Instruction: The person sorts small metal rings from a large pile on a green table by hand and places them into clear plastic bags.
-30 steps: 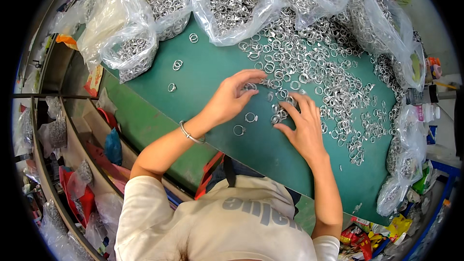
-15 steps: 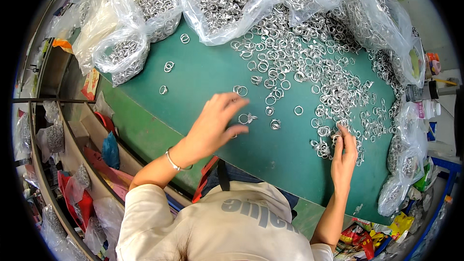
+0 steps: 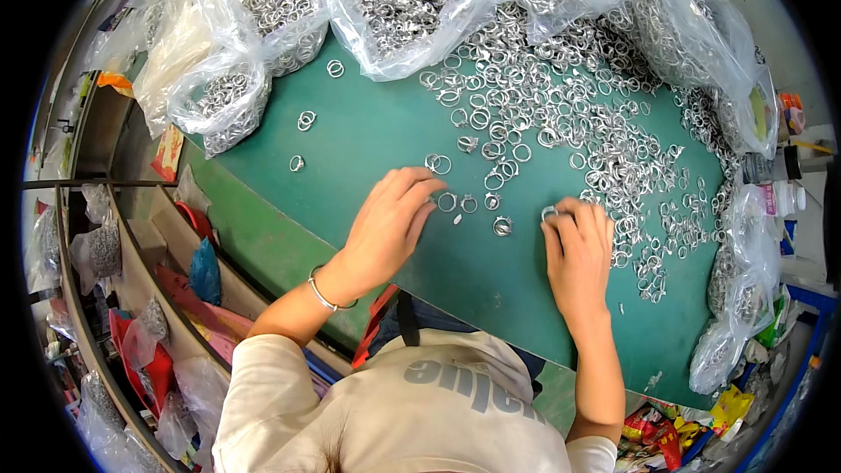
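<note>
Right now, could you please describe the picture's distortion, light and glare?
Head view: shelves at left look bent by the fisheye; corners black; fairly even light on the green table; sheen on the top-centre clear bag; crowded rings hard to separate.

1. Shirt (image 3: 377, 416): big chunky grey letters (image 3: 464, 385) across the front, upside down from this angle, end bit kinda lost in the folds.
2. Bottle (image 3: 791, 200): pink label (image 3: 771, 200), print's way too tiny to read.
3. Yellow packet (image 3: 729, 410), bottom right: printed, but too blurry tbh.
</note>
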`<action>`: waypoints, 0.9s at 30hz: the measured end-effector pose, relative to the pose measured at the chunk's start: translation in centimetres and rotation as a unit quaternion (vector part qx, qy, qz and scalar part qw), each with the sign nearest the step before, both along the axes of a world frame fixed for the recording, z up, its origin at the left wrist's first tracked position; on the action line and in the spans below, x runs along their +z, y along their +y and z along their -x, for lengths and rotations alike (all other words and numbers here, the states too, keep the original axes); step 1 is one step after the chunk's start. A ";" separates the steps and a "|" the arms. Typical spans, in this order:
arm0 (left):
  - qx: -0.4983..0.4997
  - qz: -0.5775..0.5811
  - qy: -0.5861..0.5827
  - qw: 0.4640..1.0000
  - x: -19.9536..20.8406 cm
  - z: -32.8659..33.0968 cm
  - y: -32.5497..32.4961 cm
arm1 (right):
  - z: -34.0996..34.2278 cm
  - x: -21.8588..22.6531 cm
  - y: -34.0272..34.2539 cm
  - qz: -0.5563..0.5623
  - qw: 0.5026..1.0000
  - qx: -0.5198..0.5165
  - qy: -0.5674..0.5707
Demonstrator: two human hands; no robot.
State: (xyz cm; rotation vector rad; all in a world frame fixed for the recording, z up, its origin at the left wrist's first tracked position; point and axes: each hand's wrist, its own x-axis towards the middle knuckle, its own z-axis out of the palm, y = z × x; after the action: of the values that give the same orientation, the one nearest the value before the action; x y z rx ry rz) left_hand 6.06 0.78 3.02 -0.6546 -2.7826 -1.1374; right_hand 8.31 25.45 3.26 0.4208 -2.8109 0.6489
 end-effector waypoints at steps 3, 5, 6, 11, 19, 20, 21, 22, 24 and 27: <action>0.041 0.016 -0.013 0.999 0.0 -0.7 -0.6 | -2.8 0.9 -0.4 0.018 0.995 0.068 -0.067; 0.060 0.009 -0.035 0.998 0.2 -1.3 -0.7 | -4.1 0.0 -2.0 0.036 0.987 0.142 -0.074; 0.057 0.010 -0.034 0.998 -0.2 -1.4 -0.9 | -4.4 -0.4 -2.9 0.044 0.980 0.178 -0.076; 0.076 -0.001 -0.010 0.997 -0.6 -1.6 -2.1 | -2.5 -0.1 -5.9 0.132 0.974 0.176 -0.058; -0.045 0.020 -0.020 0.999 -1.0 -5.0 0.9 | 3.0 -0.8 -7.2 0.047 0.982 0.182 -0.034; -0.044 0.020 -0.021 0.999 -1.4 -5.1 0.9 | 3.7 -1.0 -7.8 0.021 0.978 0.206 -0.022; -0.032 0.013 -0.016 0.999 -1.7 -5.1 0.8 | 4.4 -1.0 -8.2 -0.003 0.973 0.229 -0.013; -0.020 0.006 -0.011 1.000 -1.9 -5.0 0.4 | 4.8 -0.6 -9.0 -0.012 0.970 0.243 -0.007; 0.005 0.006 -0.005 1.000 -1.6 -5.1 -0.5 | 5.1 -0.9 -10.1 -0.041 0.963 0.263 -0.032; 0.056 -0.004 0.010 0.998 -1.7 -5.2 -2.2 | 5.1 -1.4 -9.4 -0.056 0.964 0.257 -0.037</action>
State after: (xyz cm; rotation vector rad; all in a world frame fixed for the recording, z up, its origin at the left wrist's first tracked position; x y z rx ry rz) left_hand 11.22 -1.38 1.28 -0.5000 -2.7571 -1.1131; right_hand 3.23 16.02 1.90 1.1953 -2.8221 0.6046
